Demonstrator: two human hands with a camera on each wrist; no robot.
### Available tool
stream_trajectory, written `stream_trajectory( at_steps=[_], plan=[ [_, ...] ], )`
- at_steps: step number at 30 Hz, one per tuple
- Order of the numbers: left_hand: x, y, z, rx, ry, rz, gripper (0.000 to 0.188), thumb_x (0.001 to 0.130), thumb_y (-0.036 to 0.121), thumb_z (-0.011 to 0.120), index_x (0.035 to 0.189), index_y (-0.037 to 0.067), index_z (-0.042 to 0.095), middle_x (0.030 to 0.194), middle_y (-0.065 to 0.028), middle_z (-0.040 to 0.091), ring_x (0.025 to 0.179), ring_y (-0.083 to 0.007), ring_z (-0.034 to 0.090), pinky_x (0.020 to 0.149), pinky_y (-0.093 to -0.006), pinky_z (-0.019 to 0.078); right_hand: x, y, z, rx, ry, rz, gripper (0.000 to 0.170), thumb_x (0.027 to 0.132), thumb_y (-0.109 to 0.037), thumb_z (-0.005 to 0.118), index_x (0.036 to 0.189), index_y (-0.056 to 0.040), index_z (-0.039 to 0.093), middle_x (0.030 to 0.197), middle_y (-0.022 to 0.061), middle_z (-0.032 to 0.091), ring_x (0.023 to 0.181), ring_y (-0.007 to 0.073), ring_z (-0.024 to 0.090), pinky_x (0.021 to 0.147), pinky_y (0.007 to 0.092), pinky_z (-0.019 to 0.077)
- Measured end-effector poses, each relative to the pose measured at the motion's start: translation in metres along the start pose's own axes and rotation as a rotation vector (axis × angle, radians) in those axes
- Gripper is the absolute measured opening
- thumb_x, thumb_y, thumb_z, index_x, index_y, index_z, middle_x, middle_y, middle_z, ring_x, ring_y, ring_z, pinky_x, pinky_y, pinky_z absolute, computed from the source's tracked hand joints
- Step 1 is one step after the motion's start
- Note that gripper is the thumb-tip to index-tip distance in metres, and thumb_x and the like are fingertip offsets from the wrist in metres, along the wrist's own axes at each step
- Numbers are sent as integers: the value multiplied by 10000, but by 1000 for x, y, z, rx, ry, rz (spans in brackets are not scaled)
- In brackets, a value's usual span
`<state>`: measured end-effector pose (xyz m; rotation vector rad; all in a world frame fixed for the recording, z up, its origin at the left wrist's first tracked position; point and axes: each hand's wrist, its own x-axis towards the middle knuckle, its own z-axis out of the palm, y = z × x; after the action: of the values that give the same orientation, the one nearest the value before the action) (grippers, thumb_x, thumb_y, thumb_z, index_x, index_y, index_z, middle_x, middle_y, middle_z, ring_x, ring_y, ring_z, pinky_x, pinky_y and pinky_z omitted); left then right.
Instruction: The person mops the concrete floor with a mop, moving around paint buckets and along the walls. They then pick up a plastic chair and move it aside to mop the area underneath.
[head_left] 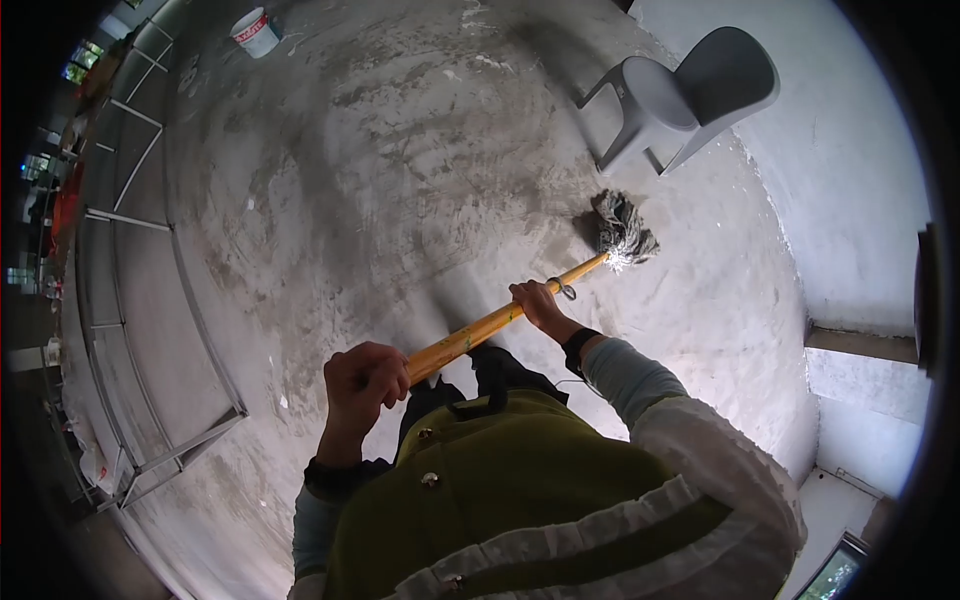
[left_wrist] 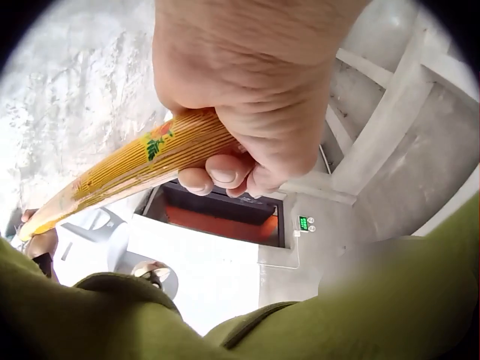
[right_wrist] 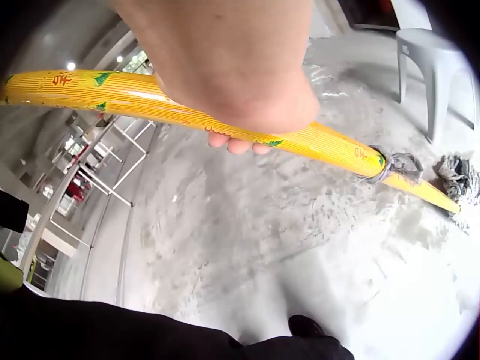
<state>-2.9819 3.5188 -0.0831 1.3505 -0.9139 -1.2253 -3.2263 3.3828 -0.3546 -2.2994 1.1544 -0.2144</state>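
The left hand (head_left: 365,385) has its fingers curled round the top end of the yellow mop handle (head_left: 470,338), and the right hand (head_left: 540,305) grips it farther down, fingers wrapped about the shaft. The bare floor (head_left: 350,180) spreads widest, marked with darker patches, and mopping it looks to be the step in hand. A grey chair (head_left: 655,95) stands beside the wall. The handle slants away from the person, the grey mop head (head_left: 622,232) apparently on the floor, near the chair's legs yet apart from them. The next stroke probably calls for both hands together, steering the strands clear of those legs. Smallest is a grey loop (head_left: 565,289) round the shaft, just beyond the right hand
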Motion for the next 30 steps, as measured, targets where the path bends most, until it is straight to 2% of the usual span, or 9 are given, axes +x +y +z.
stream_trajectory(
  at_steps=[9, 10, 13, 14, 17, 20, 22, 24, 30],
  plan=[
    [-17, 60, -3, 13, -181, 226, 80, 747, -40, 487, 736, -49, 566, 469, -55, 496, 423, -91, 492, 394, -213, 386, -23, -50, -1, 380, -43, 89, 323, 838, -313, 369, 842, -52, 559, 753, 151, 584, 752, 355, 557, 685, 433, 425],
    [-18, 65, -6, 61, -203, 174, 65, 745, -31, 505, 750, -42, 569, 491, -55, 512, 433, -86, 497, 402, -211, 392, -25, -75, -22, 254, 4, -120, 343, 858, -318, 361, 836, -46, 569, 781, 140, 581, 782, 348, 541, 719, 420, 408],
    [-22, 69, -12, 117, -246, 12, 42, 748, 10, 566, 777, -20, 573, 556, -47, 556, 476, -72, 515, 447, -203, 415, -34, -168, -82, 811, -162, -77, 271, 841, -276, 468, 863, -24, 566, 775, 129, 565, 813, 268, 533, 734, 360, 414],
    [-23, 69, -10, 113, -232, 34, 42, 748, 10, 566, 777, -20, 573, 556, -47, 556, 476, -72, 515, 447, -203, 415, -35, -198, -104, 731, -234, -153, 286, 801, -304, 530, 886, -34, 569, 782, 135, 566, 778, 262, 549, 716, 357, 427],
    [-32, 81, -9, 467, -295, 364, 108, 705, -5, 550, 812, -16, 565, 612, -55, 548, 546, -139, 550, 511, -252, 446, -39, -239, -129, 667, -235, -328, 291, 711, -274, 645, 875, -45, 569, 765, 126, 571, 728, 274, 574, 668, 354, 446],
    [-57, 141, -8, 325, -405, 707, 159, 697, 14, 544, 852, -21, 558, 714, -114, 572, 658, -223, 573, 616, -328, 474, -45, -226, -130, 447, 39, -247, 323, 603, -190, 738, 843, -59, 566, 715, 116, 587, 686, 297, 596, 590, 331, 465],
    [-76, 159, 5, -263, -569, 964, 206, 796, 116, 485, 886, -64, 531, 727, -160, 559, 664, -281, 570, 624, -388, 485, -49, -203, -155, 360, 332, -230, 234, 631, -87, 699, 819, -42, 568, 715, 120, 593, 661, 243, 604, 584, 299, 467],
    [-106, 155, -9, -259, -516, 969, 205, 797, 117, 485, 884, -62, 531, 722, -156, 555, 658, -278, 565, 619, -386, 482, -61, -175, -178, 693, 525, -66, 155, 686, -23, 637, 804, -15, 539, 703, 33, 565, 645, 107, 537, 592, 251, 449],
    [-133, 156, 2, -282, -384, 1016, 197, 805, 126, 485, 873, -53, 529, 690, -136, 530, 624, -258, 537, 591, -373, 465, -93, -107, -249, 780, 792, -62, 104, 715, -50, 552, 776, -45, 468, 656, 21, 463, 538, 101, 436, 512, 228, 363]
  ],
)
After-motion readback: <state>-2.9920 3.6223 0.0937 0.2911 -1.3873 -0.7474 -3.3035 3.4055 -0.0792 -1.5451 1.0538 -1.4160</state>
